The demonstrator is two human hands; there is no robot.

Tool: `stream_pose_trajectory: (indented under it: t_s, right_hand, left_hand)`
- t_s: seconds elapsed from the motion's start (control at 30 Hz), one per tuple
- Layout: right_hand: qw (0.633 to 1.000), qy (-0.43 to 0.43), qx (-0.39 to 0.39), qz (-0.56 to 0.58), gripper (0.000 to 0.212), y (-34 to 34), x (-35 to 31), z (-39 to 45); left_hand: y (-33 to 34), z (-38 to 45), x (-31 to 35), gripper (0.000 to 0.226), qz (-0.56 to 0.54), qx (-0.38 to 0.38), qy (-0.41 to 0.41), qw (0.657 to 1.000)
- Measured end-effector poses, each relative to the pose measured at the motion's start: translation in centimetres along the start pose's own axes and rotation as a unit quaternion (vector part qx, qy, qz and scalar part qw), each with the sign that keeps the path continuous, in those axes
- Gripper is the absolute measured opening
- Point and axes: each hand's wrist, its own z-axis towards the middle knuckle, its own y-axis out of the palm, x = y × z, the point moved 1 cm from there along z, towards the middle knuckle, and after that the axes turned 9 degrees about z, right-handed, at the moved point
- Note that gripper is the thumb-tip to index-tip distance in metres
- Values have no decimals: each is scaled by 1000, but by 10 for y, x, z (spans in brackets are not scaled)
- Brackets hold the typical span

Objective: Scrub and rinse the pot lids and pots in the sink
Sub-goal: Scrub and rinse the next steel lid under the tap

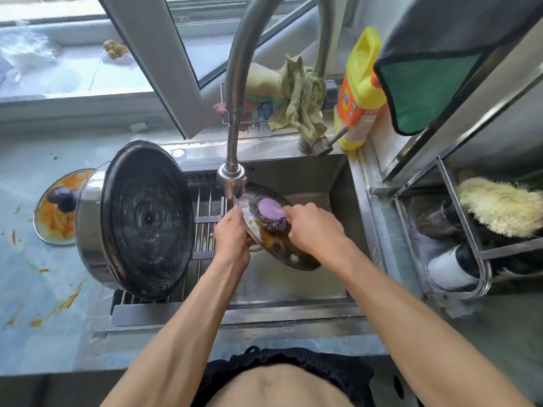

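A home kitchen, seen at the washing-up corner. A steel sink [338, 183] is set into a pale countertop [44, 289] smeared with orange food, under a bendable tap [235, 113]. At centre left a pot [132, 221] lies on its side on a drain rack [205, 230]; a dirty lid [55, 207] lies on the counter. Behind the tap, rags [296, 98] hang in a wire basket, and a yellow detergent bottle [361, 89] stands upper right. A window [88, 54] fills the top left; a metal shelf [458, 215] on the right holds a brush [499, 207].
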Motion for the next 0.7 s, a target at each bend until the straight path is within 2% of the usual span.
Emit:
stream_pose_trajectory:
  t_s: [0.07,0.2,0.33,0.43,0.57,0.7]
  right_hand:
    - [1000,-20,-18,-3,35,3,-2,-9]
    - [999,28,25,-11,39,0,3,0]
    - [999,-39,-15,-18,47,16,-19,-18]
    - [1000,12,28,-10,47,6,1,-16]
    - [997,-69,0,-19,60,24,-4,-47]
    - [998,21,63,4,55,15,28,-43]
  left_hand:
    - [-4,-1,0,12,-16,-10,5,1000]
    - [-5,-5,-5,13,-21,-20,7,1000]
    - [-6,-6,-11,20,-84,-5,-21,996]
    - [-2,-10,-15,17,-94,-30,-24,995]
    - [4,-9,-19,18,-112,4,-57,992]
    - [8,-8,-26,13,-128,-9,-59,990]
